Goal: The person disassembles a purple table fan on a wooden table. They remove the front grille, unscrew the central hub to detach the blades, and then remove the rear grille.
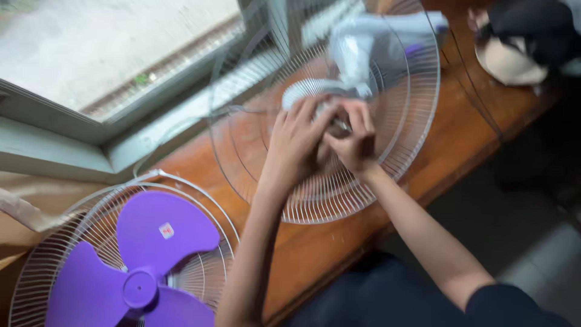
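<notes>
At about 7 o'clock lies a purple blade (142, 266) with three wings. It sits inside a white wire guard (72, 242) that lies flat, partly on the wooden table (315, 248). Above it, at 10 o'clock, is a window (103, 48) with a pale frame, and grey ground shows outside.

In the middle, my left hand (296, 142) is bent over the hub of the other guard (339, 188). Its fingers curl around the hub, but the picture is blurry, so I cannot tell how tight they hold. My right hand (354, 136) is just beside it, touching it, with fingers pinched on something small and dark at the hub. I cannot tell what it is.

This guard is tilted up on the table, and its wires go all around my hands. Behind it, at 1 o'clock, is the fan motor (387, 36), white with a bit of purple.

At 2 o'clock, on the table's far end, sits a dark and cream thing (514, 48). It is too blurry to name. The floor (532, 206) at 4 o'clock is dark grey.
</notes>
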